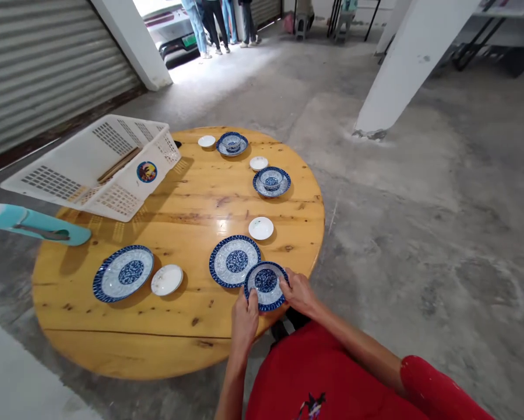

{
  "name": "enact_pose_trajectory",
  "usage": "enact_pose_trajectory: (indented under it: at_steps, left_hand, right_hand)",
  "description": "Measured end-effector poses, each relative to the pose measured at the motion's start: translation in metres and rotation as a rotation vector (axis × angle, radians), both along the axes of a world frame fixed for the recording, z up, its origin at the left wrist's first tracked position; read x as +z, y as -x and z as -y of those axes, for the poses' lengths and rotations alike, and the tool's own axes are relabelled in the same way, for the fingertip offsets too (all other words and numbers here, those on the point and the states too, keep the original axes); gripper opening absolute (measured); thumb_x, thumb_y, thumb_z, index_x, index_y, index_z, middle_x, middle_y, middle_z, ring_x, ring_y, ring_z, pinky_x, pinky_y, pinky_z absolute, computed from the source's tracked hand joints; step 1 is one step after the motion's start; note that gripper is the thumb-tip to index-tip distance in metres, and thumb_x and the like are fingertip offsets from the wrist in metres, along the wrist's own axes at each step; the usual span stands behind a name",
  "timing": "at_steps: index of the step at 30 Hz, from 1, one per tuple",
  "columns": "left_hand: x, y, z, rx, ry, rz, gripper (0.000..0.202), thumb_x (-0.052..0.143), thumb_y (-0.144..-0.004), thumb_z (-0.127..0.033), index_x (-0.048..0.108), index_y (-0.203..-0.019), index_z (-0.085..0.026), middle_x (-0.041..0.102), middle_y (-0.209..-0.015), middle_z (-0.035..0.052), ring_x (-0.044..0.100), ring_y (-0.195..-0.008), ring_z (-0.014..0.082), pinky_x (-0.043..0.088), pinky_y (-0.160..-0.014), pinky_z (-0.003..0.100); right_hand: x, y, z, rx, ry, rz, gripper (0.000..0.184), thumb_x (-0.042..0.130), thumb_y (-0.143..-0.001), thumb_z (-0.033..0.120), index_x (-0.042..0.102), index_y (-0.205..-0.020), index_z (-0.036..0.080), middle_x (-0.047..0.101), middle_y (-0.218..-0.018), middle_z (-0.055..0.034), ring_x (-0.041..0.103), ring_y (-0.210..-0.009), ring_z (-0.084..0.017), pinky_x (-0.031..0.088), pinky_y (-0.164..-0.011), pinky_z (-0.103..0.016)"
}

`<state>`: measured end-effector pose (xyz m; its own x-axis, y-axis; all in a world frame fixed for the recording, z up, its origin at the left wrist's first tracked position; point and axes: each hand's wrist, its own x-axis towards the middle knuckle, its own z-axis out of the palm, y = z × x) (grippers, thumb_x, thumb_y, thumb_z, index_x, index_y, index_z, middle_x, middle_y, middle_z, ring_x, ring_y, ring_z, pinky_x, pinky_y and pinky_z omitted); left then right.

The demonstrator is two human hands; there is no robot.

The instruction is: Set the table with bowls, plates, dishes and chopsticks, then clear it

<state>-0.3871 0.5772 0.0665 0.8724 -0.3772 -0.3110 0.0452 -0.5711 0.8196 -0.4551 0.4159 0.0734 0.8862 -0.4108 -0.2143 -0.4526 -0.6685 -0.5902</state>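
Note:
My left hand [245,319] and my right hand [300,293] grip a blue-and-white bowl [268,286] by opposite sides, with thumbs over its rim. It is held near the table's edge and overlaps the view of a patterned plate [233,261] lying flat on the wood. Just beyond that plate is a small white dish [260,228]. To the left lie another blue-rimmed plate [124,273] and a small white dish [166,280]. Farther back, one bowl [272,179] sits on its plate, and another bowl [231,143] rests on a second plate.
A white plastic basket [126,201] stands on the round wooden table [169,321] at the left, with long brown sticks [119,165] inside. Beside it is a turquoise bottle [34,224]. A white pillar [401,81] rises beyond the table. Several people stand near a car [174,32].

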Motion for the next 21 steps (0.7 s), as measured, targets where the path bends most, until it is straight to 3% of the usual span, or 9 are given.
enact_pose_trajectory:
  at_steps: [4, 7, 10, 13, 16, 21]
  left_hand:
    - [-0.002, 0.022, 0.012, -0.115, 0.079, -0.114, 0.04, 0.037, -0.093, -0.046, 0.061, -0.105, -0.017, 0.069, -0.088, 0.01, 0.067, -0.07, 0.0204, 0.056, -0.053, 0.029]
    - [-0.001, 0.038, 0.022, -0.169, 0.095, -0.17, 0.039, 0.038, -0.093, -0.046, 0.059, -0.104, -0.015, 0.067, -0.087, 0.0091, 0.065, -0.067, 0.0191, 0.055, -0.048, 0.027]
    - [-0.003, 0.047, 0.035, -0.173, 0.111, -0.177, 0.041, 0.038, -0.093, -0.046, 0.058, -0.107, -0.013, 0.067, -0.093, 0.0103, 0.066, -0.071, 0.0192, 0.054, -0.049, 0.026]
    - [-0.006, 0.052, 0.056, -0.181, 0.076, -0.147, 0.042, 0.037, -0.093, -0.046, 0.059, -0.106, -0.013, 0.066, -0.088, 0.0092, 0.066, -0.07, 0.0186, 0.052, -0.049, 0.024]
    - [-0.007, 0.057, 0.096, -0.191, 0.033, -0.097, 0.041, 0.037, -0.094, -0.046, 0.059, -0.104, -0.014, 0.065, -0.084, 0.0079, 0.065, -0.068, 0.0175, 0.05, -0.05, 0.023]
    - [-0.004, 0.078, 0.196, -0.225, 0.091, -0.097, 0.038, 0.037, -0.095, -0.043, 0.059, -0.106, -0.014, 0.067, -0.089, 0.0069, 0.062, -0.064, 0.0145, 0.05, -0.05, 0.022]
  right_hand:
    - [0.001, 0.041, 0.003, -0.134, -0.033, -0.026, 0.034, 0.034, -0.097, 0.027, 0.064, -0.105, 0.012, 0.071, -0.078, -0.0086, 0.065, -0.067, -0.019, 0.038, -0.065, -0.026]
    - [-0.003, 0.063, 0.009, -0.191, -0.016, 0.001, 0.035, 0.034, -0.097, 0.028, 0.065, -0.103, 0.013, 0.072, -0.08, -0.0085, 0.066, -0.072, -0.019, 0.039, -0.067, -0.025]
    - [-0.01, 0.075, 0.02, -0.205, 0.018, 0.044, 0.036, 0.033, -0.095, 0.028, 0.066, -0.103, 0.014, 0.073, -0.086, -0.0098, 0.066, -0.078, -0.021, 0.039, -0.069, -0.026]
    - [-0.017, 0.08, 0.042, -0.198, 0.01, 0.069, 0.038, 0.033, -0.095, 0.029, 0.066, -0.104, 0.013, 0.073, -0.082, -0.0097, 0.065, -0.071, -0.02, 0.039, -0.067, -0.027]
    - [-0.022, 0.088, 0.081, -0.225, 0.006, 0.106, 0.041, 0.031, -0.095, 0.032, 0.066, -0.105, 0.013, 0.073, -0.081, -0.0104, 0.066, -0.07, -0.021, 0.04, -0.067, -0.028]
    - [-0.023, 0.116, 0.177, -0.265, -0.041, 0.132, 0.046, 0.029, -0.094, 0.038, 0.065, -0.104, 0.012, 0.073, -0.081, -0.0119, 0.066, -0.066, -0.022, 0.042, -0.063, -0.028]
